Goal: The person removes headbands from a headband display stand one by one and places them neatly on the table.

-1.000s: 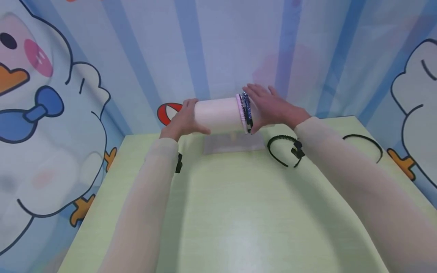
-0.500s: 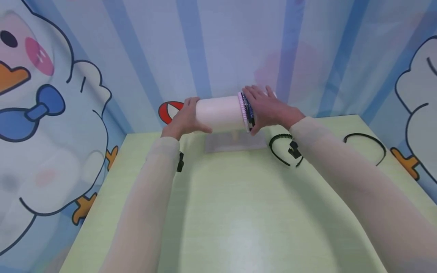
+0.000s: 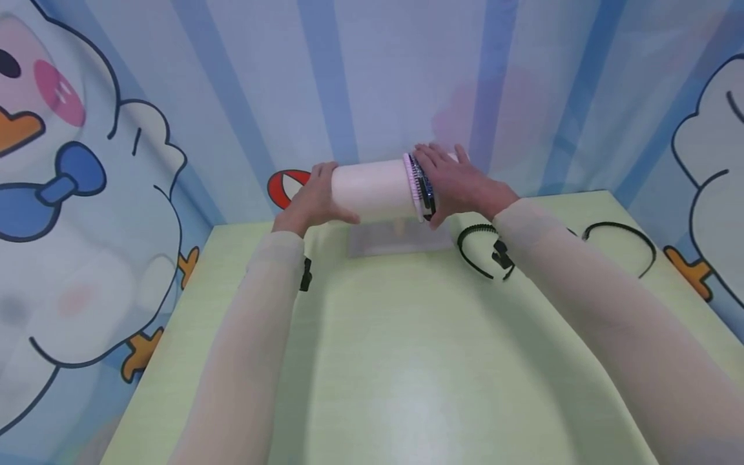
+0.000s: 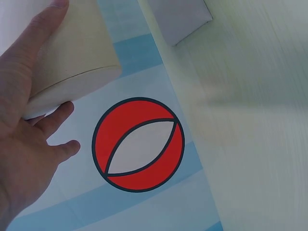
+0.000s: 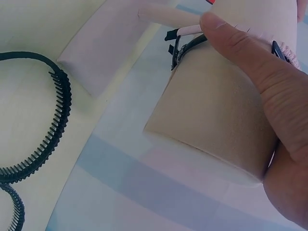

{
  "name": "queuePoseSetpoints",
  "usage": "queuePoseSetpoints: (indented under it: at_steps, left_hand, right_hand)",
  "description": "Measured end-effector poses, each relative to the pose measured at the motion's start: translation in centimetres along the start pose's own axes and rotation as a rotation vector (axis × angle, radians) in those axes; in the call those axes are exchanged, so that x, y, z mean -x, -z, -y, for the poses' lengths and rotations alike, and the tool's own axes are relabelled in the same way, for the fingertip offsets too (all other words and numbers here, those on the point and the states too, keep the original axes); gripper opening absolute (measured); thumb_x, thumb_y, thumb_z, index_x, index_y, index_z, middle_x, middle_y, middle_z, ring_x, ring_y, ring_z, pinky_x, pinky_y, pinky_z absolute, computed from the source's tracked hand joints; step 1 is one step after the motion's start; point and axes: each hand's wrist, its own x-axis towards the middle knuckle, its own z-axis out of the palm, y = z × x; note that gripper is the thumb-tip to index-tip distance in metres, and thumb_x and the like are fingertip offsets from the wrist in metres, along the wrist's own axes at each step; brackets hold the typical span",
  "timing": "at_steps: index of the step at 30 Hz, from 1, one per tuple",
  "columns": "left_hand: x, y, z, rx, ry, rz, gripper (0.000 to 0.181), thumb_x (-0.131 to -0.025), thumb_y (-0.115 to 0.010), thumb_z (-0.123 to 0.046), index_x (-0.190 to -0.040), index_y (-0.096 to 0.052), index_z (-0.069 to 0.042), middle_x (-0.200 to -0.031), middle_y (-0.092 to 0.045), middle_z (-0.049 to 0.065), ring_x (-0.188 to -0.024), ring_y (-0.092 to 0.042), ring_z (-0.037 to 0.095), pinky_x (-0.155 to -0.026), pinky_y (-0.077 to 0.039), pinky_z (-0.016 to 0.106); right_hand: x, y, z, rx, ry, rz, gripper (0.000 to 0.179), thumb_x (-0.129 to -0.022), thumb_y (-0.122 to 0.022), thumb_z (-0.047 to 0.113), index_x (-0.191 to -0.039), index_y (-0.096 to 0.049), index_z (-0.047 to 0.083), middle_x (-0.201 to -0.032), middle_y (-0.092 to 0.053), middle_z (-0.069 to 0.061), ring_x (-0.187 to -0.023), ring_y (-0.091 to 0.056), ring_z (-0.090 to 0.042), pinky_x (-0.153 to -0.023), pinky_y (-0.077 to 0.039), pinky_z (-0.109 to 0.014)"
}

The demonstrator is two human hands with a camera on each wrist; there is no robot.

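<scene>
A pale horizontal cylinder (image 3: pixel 372 188) of a headband stand sits on a short post above a flat, light base (image 3: pixel 378 243). My left hand (image 3: pixel 316 201) grips its left end, thumb at the front and fingers over the top. Around the cylinder, right of its middle, are a pink headband (image 3: pixel 410 184) and a dark glittery headband (image 3: pixel 426 194), side by side. My right hand (image 3: pixel 458 185) holds the dark one from the right, fingers over the top. In the right wrist view its thumb (image 5: pixel 240 50) lies at the headbands' ends (image 5: pixel 179 44). The far side is hidden.
A black toothed headband (image 3: pixel 476 229) lies on the pale table (image 3: pixel 372 361) right of the base, partly behind my right forearm. Another black headband (image 3: pixel 624 226) lies farther right. Close behind the stand hangs a blue striped cloth (image 3: pixel 395 77) with cartoon prints.
My right hand has shifted slightly, its fingers now covering more of the dark headband. My left hand keeps its grip on the cylinder's left end.
</scene>
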Motion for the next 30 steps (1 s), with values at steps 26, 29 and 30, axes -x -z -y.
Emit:
queuePoseSetpoints:
  at_steps: [26,29,30]
  left_hand:
    - [0.2,-0.05,-0.31,-0.015,-0.009,-0.015,0.115,-0.071,-0.09,-0.039,-0.156,-0.017,-0.012,-0.157,-0.021,0.012,-0.127,-0.041,0.033,-0.096,-0.049,0.053]
    - [0.22,-0.07,-0.31,-0.012,-0.003,-0.014,0.115,-0.072,-0.089,-0.039,-0.157,-0.017,-0.012,-0.157,-0.021,0.012,-0.128,-0.041,0.033,-0.096,-0.049,0.053]
    - [0.22,-0.08,-0.33,-0.013,0.0,-0.013,0.115,-0.072,-0.089,-0.039,-0.157,-0.016,-0.012,-0.157,-0.021,0.011,-0.128,-0.041,0.033,-0.097,-0.049,0.053]
  right_hand:
    - [0.62,-0.21,-0.78,0.032,0.02,-0.075,0.135,-0.054,-0.095,0.05,-0.154,-0.018,0.002,-0.155,-0.025,-0.021,-0.147,-0.019,-0.04,-0.114,-0.004,-0.069]
    - [0.57,-0.36,-0.86,0.05,0.025,-0.072,0.138,-0.053,-0.095,0.053,-0.155,-0.017,0.002,-0.156,-0.024,-0.021,-0.147,-0.017,-0.04,-0.114,-0.005,-0.069]
    - [0.56,-0.4,-0.9,0.056,0.027,-0.07,0.139,-0.052,-0.095,0.054,-0.155,-0.016,0.001,-0.157,-0.024,-0.021,-0.148,-0.016,-0.041,-0.114,-0.005,-0.069]
